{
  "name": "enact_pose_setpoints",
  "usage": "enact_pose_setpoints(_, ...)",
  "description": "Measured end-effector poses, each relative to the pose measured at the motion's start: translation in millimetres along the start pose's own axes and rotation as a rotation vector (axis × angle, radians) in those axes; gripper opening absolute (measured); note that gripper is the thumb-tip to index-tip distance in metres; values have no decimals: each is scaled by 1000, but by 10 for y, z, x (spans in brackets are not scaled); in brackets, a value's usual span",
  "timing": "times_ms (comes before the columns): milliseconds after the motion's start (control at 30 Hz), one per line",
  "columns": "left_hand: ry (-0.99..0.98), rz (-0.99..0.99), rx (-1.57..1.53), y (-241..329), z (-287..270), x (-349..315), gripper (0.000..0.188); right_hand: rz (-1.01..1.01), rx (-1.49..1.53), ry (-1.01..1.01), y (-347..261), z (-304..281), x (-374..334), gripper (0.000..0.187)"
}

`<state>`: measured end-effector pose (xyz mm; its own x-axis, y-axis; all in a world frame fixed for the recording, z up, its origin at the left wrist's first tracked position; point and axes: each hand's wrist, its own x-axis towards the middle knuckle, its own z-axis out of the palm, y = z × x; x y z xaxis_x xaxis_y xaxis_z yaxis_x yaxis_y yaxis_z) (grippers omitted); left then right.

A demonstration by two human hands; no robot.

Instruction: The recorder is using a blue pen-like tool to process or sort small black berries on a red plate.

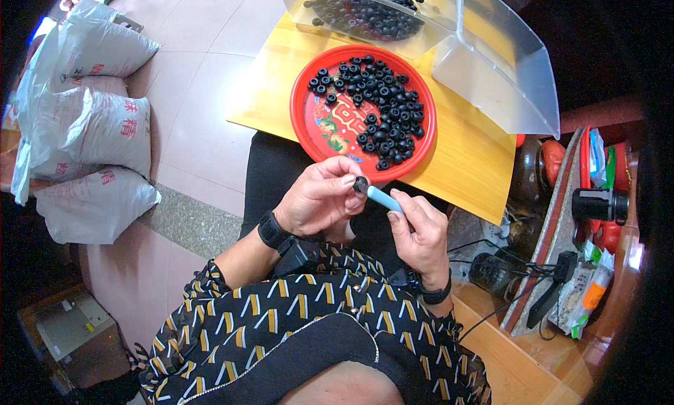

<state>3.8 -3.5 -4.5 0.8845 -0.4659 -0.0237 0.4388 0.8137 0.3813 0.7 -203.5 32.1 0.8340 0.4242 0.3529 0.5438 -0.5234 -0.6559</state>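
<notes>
My left hand pinches a small black round piece between thumb and fingers. In my right hand is a light blue rod with a rounded end, its tip right beside the black piece; whether they touch I cannot tell. Just beyond my hands lies a round red tray with a printed floral pattern. Many loose black ring-like pieces, with hollows in their middles, cover its far and right parts. Both hands are above the tray's near edge and my lap.
The tray rests on a yellow wooden tabletop. Behind it stand a clear plastic bin with more black pieces and a translucent bin. White sacks are piled at left. Black cables and a cluttered ledge are at right.
</notes>
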Motion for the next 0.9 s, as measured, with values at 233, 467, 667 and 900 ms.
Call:
enact_pose_setpoints(233, 7, 6, 11, -50, 82, -4, 14, 133, 40, 113, -59, 16, 29, 23)
enact_pose_setpoints(467, 104, 57, 245, -91, 82, -32, 25, 519, 771, 57, -193, 171, 142, 22)
enact_pose_setpoints(667, 189, 153, 615, -113, 151, -36, 19, 611, 1074, 5, -128, 261, 175, 20)
enact_pose_setpoints(900, 162, 74, 297, -92, 114, -35, 16, 599, 1172, 33, -75, 248, 157, 18)
